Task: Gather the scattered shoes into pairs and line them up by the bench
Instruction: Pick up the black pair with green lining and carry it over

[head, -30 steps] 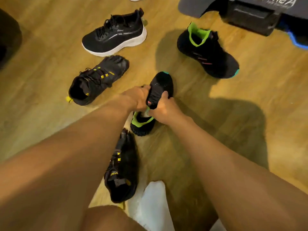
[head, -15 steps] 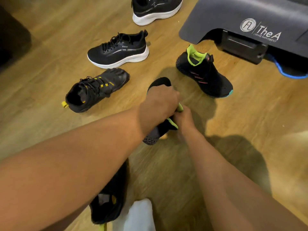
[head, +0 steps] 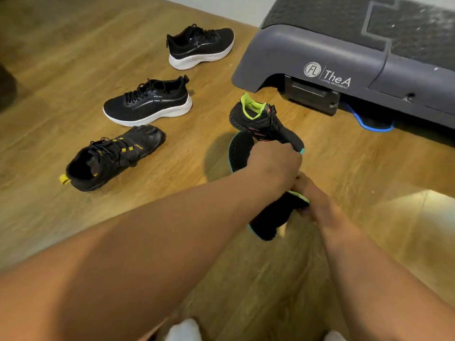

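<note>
Left hand (head: 273,166) and right hand (head: 311,196) curl fingers round a black lime-collared shoe (head: 270,217); matching shoe (head: 264,121) lies just beyond the left fingers

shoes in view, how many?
5. Far white-soled sneaker and near white-soled sneaker left of the bench; yellow-trimmed shoe nearer still; green-collared shoe beside the bench; held shoe in left hand and right hand. Arms may hide more.

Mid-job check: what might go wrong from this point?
1. The held shoe, gripped by the left hand and right hand, is close to its mate by the bench; setting it down carelessly may knock that one askew.
2. Only one yellow-trimmed shoe shows; its partner is out of view and might get missed.
</note>
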`<act>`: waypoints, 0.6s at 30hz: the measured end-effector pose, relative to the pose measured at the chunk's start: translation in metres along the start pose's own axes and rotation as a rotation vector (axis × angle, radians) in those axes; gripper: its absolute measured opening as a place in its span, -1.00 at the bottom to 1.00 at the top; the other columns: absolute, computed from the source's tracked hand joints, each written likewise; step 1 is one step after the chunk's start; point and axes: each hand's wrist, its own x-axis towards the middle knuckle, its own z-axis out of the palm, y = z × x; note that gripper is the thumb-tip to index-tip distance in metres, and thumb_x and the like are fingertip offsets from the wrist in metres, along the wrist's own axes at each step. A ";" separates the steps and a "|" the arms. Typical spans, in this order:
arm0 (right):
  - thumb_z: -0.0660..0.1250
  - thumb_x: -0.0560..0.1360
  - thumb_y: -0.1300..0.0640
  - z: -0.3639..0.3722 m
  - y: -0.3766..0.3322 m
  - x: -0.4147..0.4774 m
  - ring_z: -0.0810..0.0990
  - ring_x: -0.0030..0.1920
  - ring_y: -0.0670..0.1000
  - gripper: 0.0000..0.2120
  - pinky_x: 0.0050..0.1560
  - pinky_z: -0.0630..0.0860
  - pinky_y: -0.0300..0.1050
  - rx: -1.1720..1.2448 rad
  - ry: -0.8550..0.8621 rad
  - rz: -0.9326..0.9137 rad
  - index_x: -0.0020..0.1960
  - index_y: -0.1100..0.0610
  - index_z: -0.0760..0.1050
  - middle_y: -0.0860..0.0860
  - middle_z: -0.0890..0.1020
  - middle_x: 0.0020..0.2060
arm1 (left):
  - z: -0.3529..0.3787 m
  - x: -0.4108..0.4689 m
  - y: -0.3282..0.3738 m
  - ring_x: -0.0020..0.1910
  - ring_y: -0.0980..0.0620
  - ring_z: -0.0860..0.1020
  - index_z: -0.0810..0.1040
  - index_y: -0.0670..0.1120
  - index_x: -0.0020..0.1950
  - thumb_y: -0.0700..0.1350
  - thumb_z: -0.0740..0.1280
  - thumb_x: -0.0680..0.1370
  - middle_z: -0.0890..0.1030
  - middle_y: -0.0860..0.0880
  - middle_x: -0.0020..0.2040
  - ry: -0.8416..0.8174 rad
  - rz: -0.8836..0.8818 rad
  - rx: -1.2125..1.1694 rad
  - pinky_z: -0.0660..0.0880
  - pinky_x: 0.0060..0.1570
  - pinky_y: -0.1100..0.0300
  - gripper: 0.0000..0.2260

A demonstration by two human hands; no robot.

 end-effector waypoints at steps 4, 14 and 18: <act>0.14 0.46 0.45 -0.025 0.007 0.025 0.49 -0.28 -0.21 -0.57 -0.30 0.37 -0.32 -0.207 -0.036 -0.188 -0.18 -0.07 0.54 -0.14 0.56 -0.31 | 0.022 -0.006 -0.033 -0.32 -0.06 0.39 0.43 -0.06 0.09 0.32 0.08 0.54 0.36 0.03 -0.34 0.129 0.065 -0.194 0.22 -0.41 0.13 -0.53; 0.12 0.51 0.36 -0.055 -0.001 0.072 0.56 0.08 0.09 -0.41 -0.16 0.44 -0.19 -0.754 -0.057 -0.417 0.41 -0.15 0.38 0.07 0.59 0.21 | 0.047 0.028 -0.055 -0.38 0.01 0.43 0.41 -0.02 -0.22 0.44 -0.10 0.48 0.47 0.05 -0.34 0.316 0.099 -0.325 0.31 -0.42 0.12 -0.42; 0.11 0.51 0.39 -0.052 0.011 0.081 0.55 0.15 0.20 -0.37 0.11 0.53 0.06 -0.725 -0.109 -0.382 0.47 -0.12 0.28 0.11 0.54 0.27 | 0.055 0.058 -0.064 0.03 -0.12 0.47 0.46 -0.11 0.15 -0.03 0.22 0.58 0.47 -0.10 0.05 0.333 -0.172 -0.436 0.44 -0.08 0.01 -0.79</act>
